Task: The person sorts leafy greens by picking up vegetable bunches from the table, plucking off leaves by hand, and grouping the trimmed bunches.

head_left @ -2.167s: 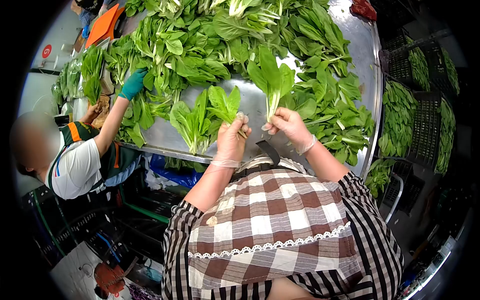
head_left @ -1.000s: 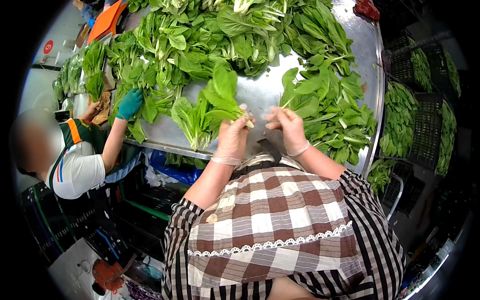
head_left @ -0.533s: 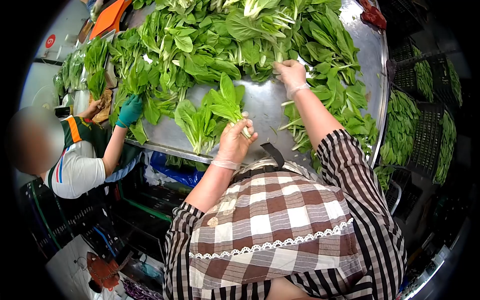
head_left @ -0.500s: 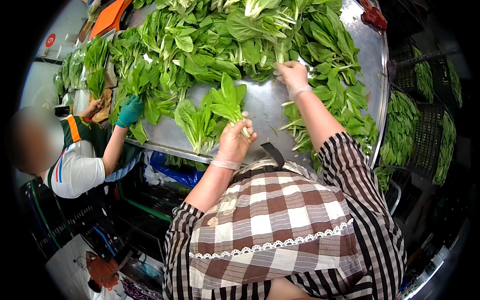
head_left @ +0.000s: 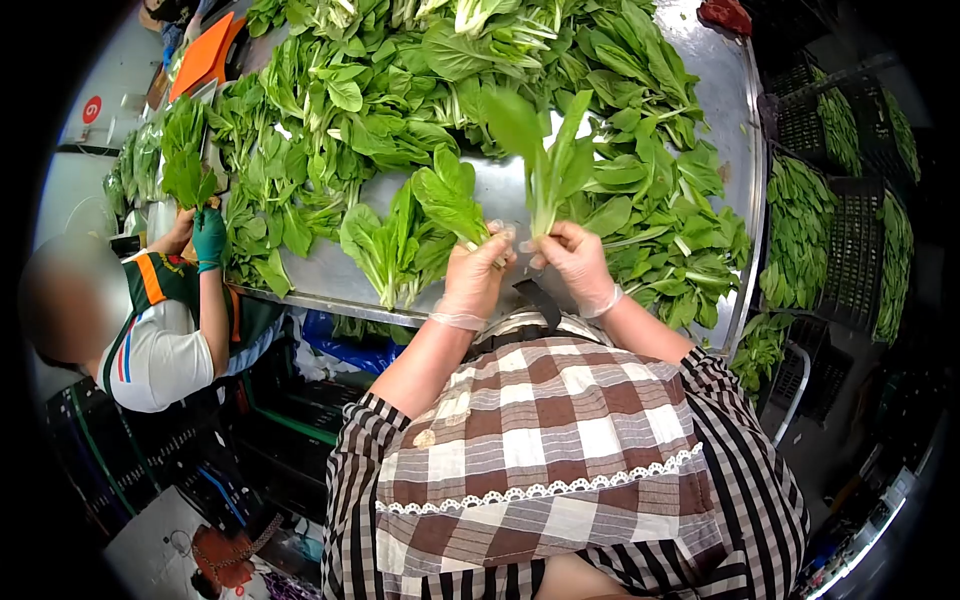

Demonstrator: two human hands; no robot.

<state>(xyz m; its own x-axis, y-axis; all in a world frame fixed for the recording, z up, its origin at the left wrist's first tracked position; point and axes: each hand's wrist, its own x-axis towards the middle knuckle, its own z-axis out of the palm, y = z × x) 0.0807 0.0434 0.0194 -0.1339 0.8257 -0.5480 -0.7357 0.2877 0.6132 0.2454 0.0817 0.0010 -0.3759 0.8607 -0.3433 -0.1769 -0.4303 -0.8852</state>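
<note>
My left hand (head_left: 474,272), in a clear glove, is closed on the stems of a small bunch of leafy greens (head_left: 447,198). Close to its right, my right hand (head_left: 576,262) pinches the base of another green plant (head_left: 550,175), whose leaves point away from me and are partly blurred. Between my hands is a narrow gap. Loose greens (head_left: 381,245) lie on the metal table (head_left: 489,178) to the left of my left hand. A wide heap of greens (head_left: 400,100) covers the back, and more greens (head_left: 665,220) lie beyond my right hand.
At the left a co-worker (head_left: 160,320) with a green glove holds a bunch of greens (head_left: 184,150). An orange object (head_left: 203,56) stands at the back left. Black crates (head_left: 850,250) with greens are on the right, beyond the table edge. A red item (head_left: 726,16) lies at the back right corner.
My right hand has come back from the heap toward my left hand with a plant in it. The co-worker's green-gloved hand has moved left, to the bunch held there.
</note>
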